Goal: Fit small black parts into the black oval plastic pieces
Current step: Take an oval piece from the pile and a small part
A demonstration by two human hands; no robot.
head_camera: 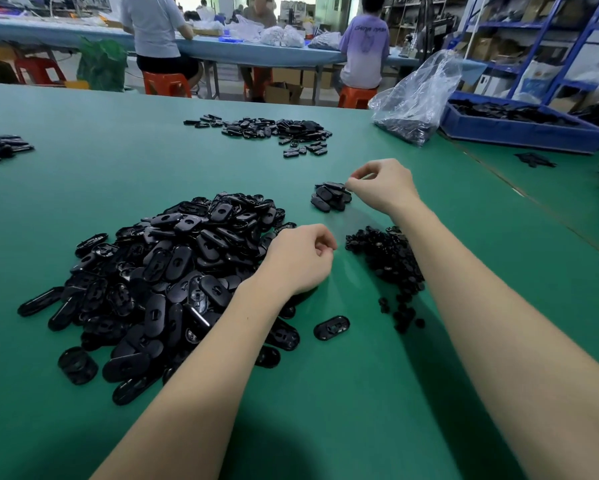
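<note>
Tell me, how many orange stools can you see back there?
4 at least: one far left, one under the person in white, one mid-back, one under the person in purple. More may be hidden behind people.

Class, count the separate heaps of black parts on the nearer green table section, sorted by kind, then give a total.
Oval-piece heaps: 4, large, small, far middle, far left
Small-part heaps: 1
Total: 5
</note>
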